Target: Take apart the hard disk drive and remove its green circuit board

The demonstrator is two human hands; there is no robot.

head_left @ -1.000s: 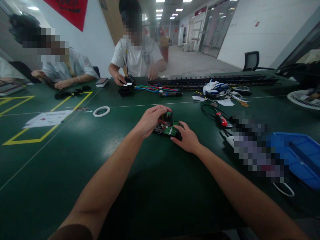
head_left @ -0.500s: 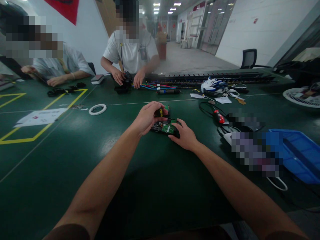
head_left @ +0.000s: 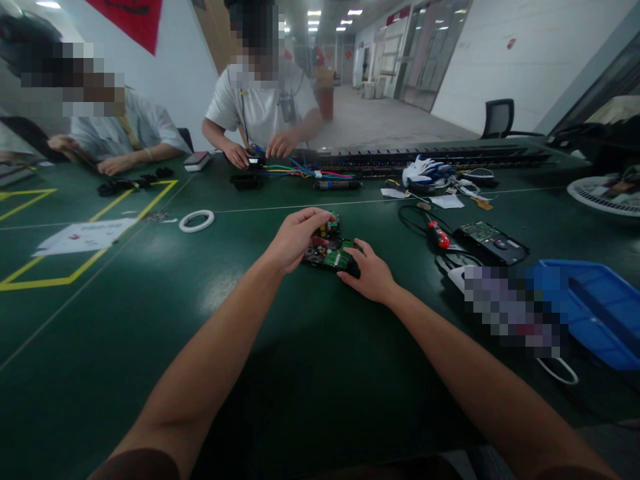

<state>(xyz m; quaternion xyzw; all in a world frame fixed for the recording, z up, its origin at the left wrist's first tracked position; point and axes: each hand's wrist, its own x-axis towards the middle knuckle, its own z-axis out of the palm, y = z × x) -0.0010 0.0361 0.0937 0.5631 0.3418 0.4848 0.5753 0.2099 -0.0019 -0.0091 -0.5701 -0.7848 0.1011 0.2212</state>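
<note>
In front of me on the green table lies an opened black device [head_left: 325, 259] with a green circuit board and small parts inside. My right hand [head_left: 371, 272] grips its right end, thumb at the near side and fingers at the far side. Over its left end, my left hand [head_left: 299, 241] pinches a small green circuit board [head_left: 334, 219] with yellow parts, which stands raised at the device's far edge. The left fingertips partly cover this board, and I cannot tell whether it is joined to the device.
To the right are a red-handled tool [head_left: 439, 235], a black unit with a circuit board [head_left: 493, 241], and a blue tray [head_left: 595, 267]. A white ring [head_left: 197, 221] and paper [head_left: 83, 237] lie left. Across the table, a person's hands [head_left: 283, 143] handle wires; another person sits left.
My left fingers have shifted slightly, and more of the small board shows beneath them. My right hand stays in place. The person opposite has moved both hands among the wires.
</note>
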